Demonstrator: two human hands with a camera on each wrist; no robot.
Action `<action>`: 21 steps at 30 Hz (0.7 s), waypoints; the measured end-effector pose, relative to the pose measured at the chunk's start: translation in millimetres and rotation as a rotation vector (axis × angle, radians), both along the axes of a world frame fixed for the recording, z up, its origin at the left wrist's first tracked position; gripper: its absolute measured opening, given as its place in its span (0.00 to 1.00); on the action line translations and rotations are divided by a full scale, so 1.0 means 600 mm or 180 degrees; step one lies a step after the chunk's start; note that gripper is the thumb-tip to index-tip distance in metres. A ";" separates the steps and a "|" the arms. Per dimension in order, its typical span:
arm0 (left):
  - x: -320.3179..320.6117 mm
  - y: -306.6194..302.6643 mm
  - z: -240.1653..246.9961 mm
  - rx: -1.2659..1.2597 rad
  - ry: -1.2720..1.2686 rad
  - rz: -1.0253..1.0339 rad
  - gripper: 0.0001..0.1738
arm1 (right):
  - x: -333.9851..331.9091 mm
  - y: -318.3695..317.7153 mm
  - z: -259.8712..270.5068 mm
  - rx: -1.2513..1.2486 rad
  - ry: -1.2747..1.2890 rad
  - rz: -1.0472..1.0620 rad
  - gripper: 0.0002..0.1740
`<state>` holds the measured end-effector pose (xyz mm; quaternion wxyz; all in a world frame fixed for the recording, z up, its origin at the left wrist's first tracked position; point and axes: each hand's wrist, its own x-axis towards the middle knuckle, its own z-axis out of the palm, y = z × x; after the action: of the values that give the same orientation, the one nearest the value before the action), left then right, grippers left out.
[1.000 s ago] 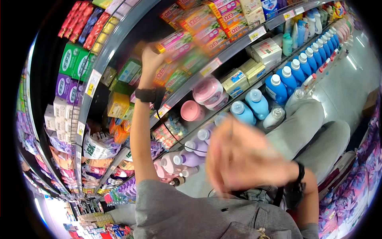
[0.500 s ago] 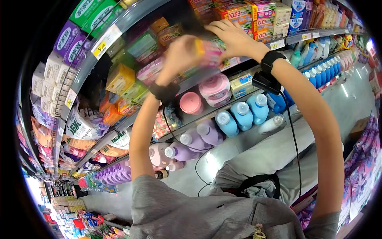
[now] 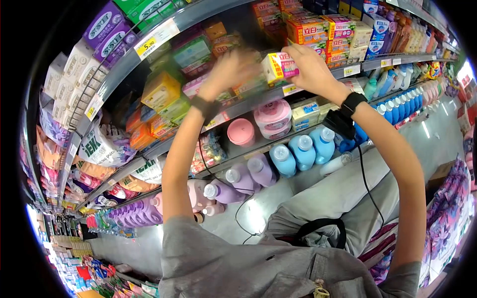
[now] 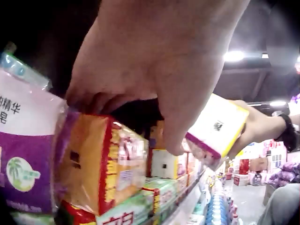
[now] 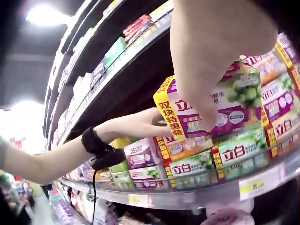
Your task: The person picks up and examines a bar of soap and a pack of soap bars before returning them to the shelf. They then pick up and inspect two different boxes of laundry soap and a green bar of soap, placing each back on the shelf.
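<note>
Bright ceiling lights [image 4: 234, 56] overhead, white glare on floor [image 3: 254, 211], shelf recesses [image 5: 140, 70] dim, left fingers [image 3: 247, 64] motion-blurred, head view bowed, black-rimmed

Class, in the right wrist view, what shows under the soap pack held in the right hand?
Below the soap pack, an orange pack and green packs show. It covers the orange pack's upper part; whatever lies behind is hidden.

l hand [image 3: 231, 73] blurred, head cam — partly behind pack [image 5: 238, 104], r wrist cam
</note>
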<state>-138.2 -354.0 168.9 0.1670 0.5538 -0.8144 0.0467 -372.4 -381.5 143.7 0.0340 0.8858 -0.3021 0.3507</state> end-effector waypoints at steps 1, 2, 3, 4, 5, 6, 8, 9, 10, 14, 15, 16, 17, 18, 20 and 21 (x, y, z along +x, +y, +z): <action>-0.005 0.006 0.022 0.0398 -0.0084 0.0009 0.41 | 0.003 -0.006 0.002 -0.0007 -0.0046 0.0021 0.30; -0.011 0.010 0.045 0.0788 -0.0171 0.0011 0.44 | 0.006 -0.009 0.001 -0.0083 -0.0211 0.0118 0.30; -0.007 0.004 0.050 0.0984 -0.0130 -0.0075 0.44 | 0.009 -0.014 -0.004 -0.0163 -0.0372 0.0214 0.30; -0.002 -0.001 0.055 0.1183 -0.0087 -0.0156 0.45 | 0.013 -0.020 -0.009 -0.0256 -0.0533 0.0314 0.31; 0.031 -0.025 0.032 0.1182 0.0082 -0.0324 0.44 | 0.018 -0.019 -0.019 -0.0189 -0.0815 0.0328 0.34; 0.055 -0.040 0.016 0.1192 0.0253 -0.0483 0.43 | 0.023 -0.021 -0.030 -0.0229 -0.0966 0.0211 0.33; 0.068 -0.044 0.007 0.1097 0.0265 -0.0543 0.44 | 0.028 -0.023 -0.043 -0.0090 -0.1143 0.0113 0.34; 0.061 -0.040 0.014 0.1162 0.0272 -0.0490 0.44 | 0.030 -0.031 -0.052 -0.0100 -0.1157 0.0101 0.35; 0.055 -0.036 0.021 0.1231 0.0276 -0.0437 0.45 | 0.033 -0.042 -0.059 -0.0107 -0.1172 0.0086 0.35; 0.081 -0.062 -0.017 0.1046 0.0180 -0.0476 0.44 | 0.062 -0.072 -0.077 -0.0410 -0.1074 0.0143 0.35; 0.085 -0.064 -0.024 0.0929 0.0172 -0.0393 0.41 | 0.069 -0.079 -0.082 -0.0494 -0.0937 0.0012 0.30; 0.088 -0.066 -0.031 0.0892 0.0157 -0.0362 0.41 | 0.074 -0.088 -0.086 -0.0555 -0.0783 -0.0076 0.28; 0.091 -0.070 -0.037 0.0856 0.0139 -0.0338 0.41 | 0.078 -0.098 -0.089 -0.0615 -0.0630 -0.0171 0.26; 0.089 -0.068 -0.037 0.0829 0.0125 -0.0315 0.41 | 0.081 -0.104 -0.091 -0.0664 -0.0473 -0.0267 0.24; 0.084 -0.066 -0.035 0.0852 0.0116 -0.0241 0.42 | 0.088 -0.111 -0.098 -0.0743 -0.0044 -0.0562 0.21; 0.086 -0.071 -0.040 0.0791 0.0083 -0.0268 0.42 | 0.087 -0.111 -0.102 -0.0869 -0.0093 -0.0563 0.20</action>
<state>-86.8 -396.5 144.9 0.1095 0.5361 -0.8342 -0.0688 -320.5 -447.8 82.5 0.1803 0.8377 -0.3289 0.3969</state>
